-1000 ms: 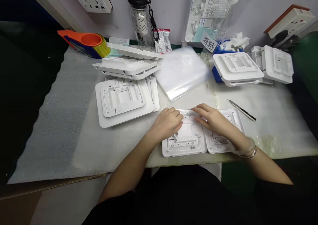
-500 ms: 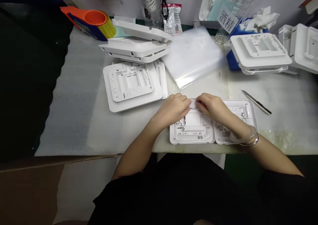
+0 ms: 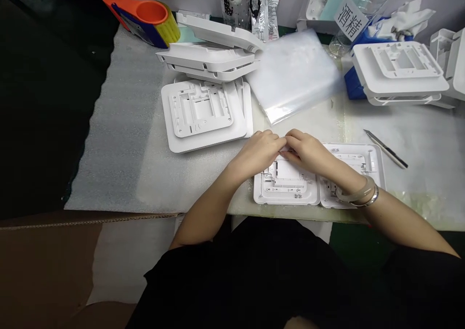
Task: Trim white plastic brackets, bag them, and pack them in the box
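My left hand (image 3: 258, 152) and my right hand (image 3: 308, 153) meet with fingers pinched over the upper part of a white plastic housing (image 3: 262, 199). Between the fingertips is a small white piece (image 3: 286, 148), mostly covered, so its kind cannot be told. The housing lies with its inner side up, showing frames, posts and small metal-looking parts near its lower edge. A second white housing (image 3: 379, 166) lies beside it on the right, partly under my right forearm.
White housings (image 3: 203, 140) are stacked at left, with more (image 3: 399, 84) at back right. A clear plastic bag stack (image 3: 296, 74) lies behind my hands. A knife-like pen-shaped tool (image 3: 387, 149) rests at right. An orange and blue tape dispenser (image 3: 145, 21) stands back left.
My fingertips have come closer together, and the small white piece is now more covered. The whole view has shifted slightly, with the table things appearing further right and higher.
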Available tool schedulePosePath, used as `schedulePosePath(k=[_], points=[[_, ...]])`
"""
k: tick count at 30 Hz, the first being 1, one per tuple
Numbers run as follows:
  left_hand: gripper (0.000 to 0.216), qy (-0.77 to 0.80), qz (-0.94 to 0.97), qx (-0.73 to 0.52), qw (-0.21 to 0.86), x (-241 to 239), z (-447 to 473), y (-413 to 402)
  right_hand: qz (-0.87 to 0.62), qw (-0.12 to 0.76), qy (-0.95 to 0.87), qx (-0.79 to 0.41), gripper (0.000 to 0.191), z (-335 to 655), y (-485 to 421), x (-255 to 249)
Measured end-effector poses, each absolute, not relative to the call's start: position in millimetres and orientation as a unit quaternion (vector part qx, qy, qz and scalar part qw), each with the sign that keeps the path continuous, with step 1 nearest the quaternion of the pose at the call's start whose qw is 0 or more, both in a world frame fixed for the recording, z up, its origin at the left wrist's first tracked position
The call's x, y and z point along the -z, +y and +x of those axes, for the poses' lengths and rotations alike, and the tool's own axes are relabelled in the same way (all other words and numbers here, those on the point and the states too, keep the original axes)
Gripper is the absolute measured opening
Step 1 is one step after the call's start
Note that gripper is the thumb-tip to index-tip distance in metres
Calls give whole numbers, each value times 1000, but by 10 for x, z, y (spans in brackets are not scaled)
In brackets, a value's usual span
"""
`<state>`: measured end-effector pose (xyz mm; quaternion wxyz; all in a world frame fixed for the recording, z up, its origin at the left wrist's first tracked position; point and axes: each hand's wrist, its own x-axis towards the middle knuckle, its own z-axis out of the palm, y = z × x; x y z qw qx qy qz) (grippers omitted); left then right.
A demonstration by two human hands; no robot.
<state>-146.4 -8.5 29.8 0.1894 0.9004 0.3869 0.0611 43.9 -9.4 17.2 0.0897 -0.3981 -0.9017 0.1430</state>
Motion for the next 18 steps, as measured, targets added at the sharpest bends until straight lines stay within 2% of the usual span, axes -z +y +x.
schedulePosePath(k=[4, 8, 12, 18], points=[[11, 391, 903, -51, 170, -549, -1576, -216, -389, 120, -906, -114, 21, 465, -154, -229], [20, 375, 909, 11, 179, -793, -1777, -654, -389, 156, -905, -73, 26, 593, -346, -405], [19, 403, 887, 65, 216, -706, -1851, -1041, -378, 189, -903, -73, 22, 770, -534, -500], [18, 434, 871, 91, 213, -547, -1776, -1109, -384, 208, -897, -72, 23, 879, -675, -483]])
